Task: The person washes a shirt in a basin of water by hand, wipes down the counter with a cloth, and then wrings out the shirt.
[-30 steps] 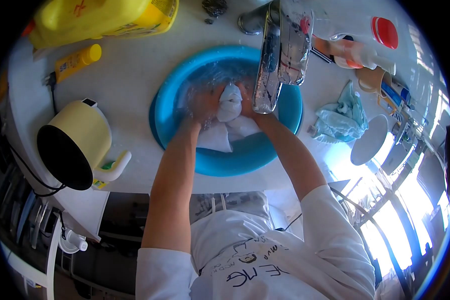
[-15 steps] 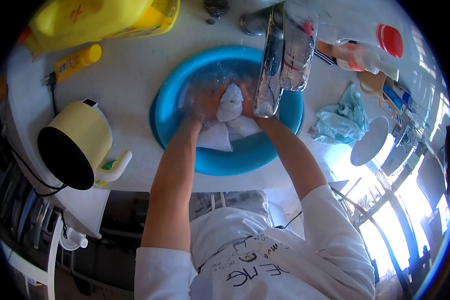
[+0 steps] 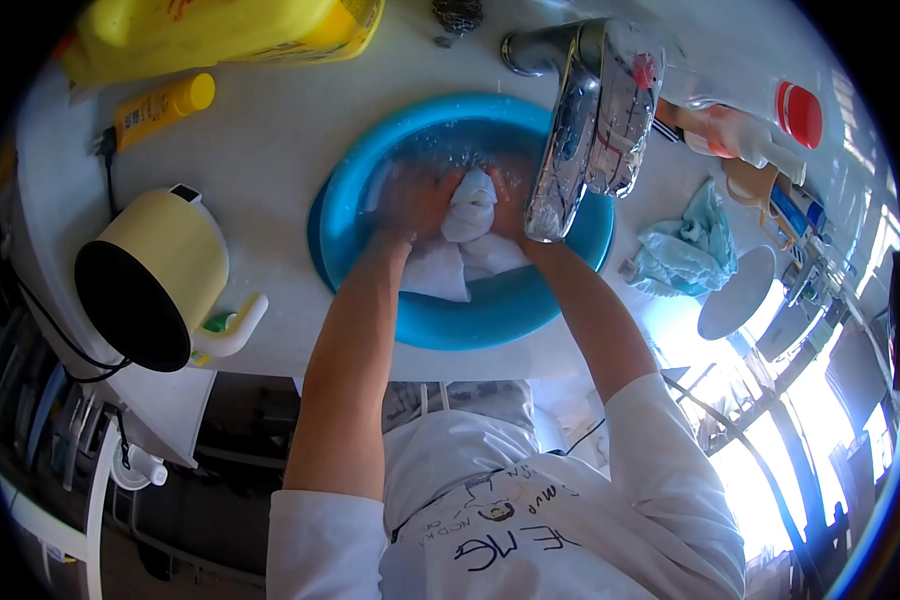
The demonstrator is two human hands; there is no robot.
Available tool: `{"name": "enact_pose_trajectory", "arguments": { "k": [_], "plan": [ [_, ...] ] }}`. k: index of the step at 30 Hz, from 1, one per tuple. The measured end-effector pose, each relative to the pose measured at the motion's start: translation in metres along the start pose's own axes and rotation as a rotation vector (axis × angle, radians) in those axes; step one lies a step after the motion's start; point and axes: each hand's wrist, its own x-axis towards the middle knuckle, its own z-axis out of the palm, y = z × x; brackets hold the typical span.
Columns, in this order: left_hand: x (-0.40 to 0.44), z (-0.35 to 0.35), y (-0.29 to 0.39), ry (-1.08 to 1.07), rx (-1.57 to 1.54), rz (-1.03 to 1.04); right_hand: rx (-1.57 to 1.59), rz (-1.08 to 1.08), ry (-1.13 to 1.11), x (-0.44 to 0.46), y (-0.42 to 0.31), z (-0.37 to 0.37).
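A wet white cloth (image 3: 472, 208) is bunched up in a blue basin (image 3: 450, 335) of water, its middle rising in a folded peak. My left hand (image 3: 422, 203) grips the cloth from the left side, partly under the water. On the other side of the peak, my right hand (image 3: 511, 195) holds the same cloth, with the fingers blurred by water. Looser folds of the cloth spread below my wrists. Over the basin's right side hangs a chrome faucet (image 3: 562, 170), close above my right wrist.
A cream kettle (image 3: 175, 265) with a dark lid stands left of the basin. Yellow bottles, one large (image 3: 200, 30) and one small (image 3: 165, 108), lie behind it. To the right are a light blue cloth (image 3: 690, 245), a white disc (image 3: 738, 292) and a red-capped clear bottle (image 3: 798, 115).
My view has shifted slightly, so the basin and faucet appear a little further right. Both hands keep hold of the white cloth, which has barely changed shape.
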Motion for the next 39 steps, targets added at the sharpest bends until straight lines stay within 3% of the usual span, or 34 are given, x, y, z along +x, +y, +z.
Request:
{"name": "enact_pose_trajectory", "arguments": {
  "k": [2,4,9,11,13,15,17,22,29,39],
  "plan": [
    [0.0,0.0,0.0,-0.031,-0.017,-0.015,-0.524,0.027,0.032,0.002,-0.02,0.001],
    [0.0,0.003,0.0,0.091,0.027,0.023,-0.545,-0.028,0.038,0.003,-0.02,0.002],
    [0.0,0.004,-0.002,0.001,-0.002,0.002,-0.727,-0.033,0.081,0.003,-0.027,0.005],
    [-0.001,0.006,-0.002,-0.002,0.009,0.001,-1.06,-0.156,0.078,0.003,-0.024,0.003],
    [-0.001,0.009,-0.003,0.146,0.078,0.074,-0.997,-0.151,0.091,0.004,-0.027,0.005],
    [-0.002,0.009,-0.003,0.129,0.076,0.078,-0.934,-0.146,0.102,0.005,-0.03,0.005],
    [-0.003,0.006,-0.003,0.112,0.077,0.079,-1.22,-0.339,0.101,0.007,-0.032,0.004],
    [0.0,0.003,-0.002,0.212,0.08,0.128,-1.221,-0.414,0.092,0.01,-0.049,0.009],
    [0.0,0.0,-0.001,0.103,0.064,0.098,-1.313,-0.518,0.111,0.012,-0.056,0.011],
    [-0.002,0.005,-0.004,0.101,0.073,0.113,-1.284,-0.432,0.101,0.01,-0.06,0.013]
  ]
}}
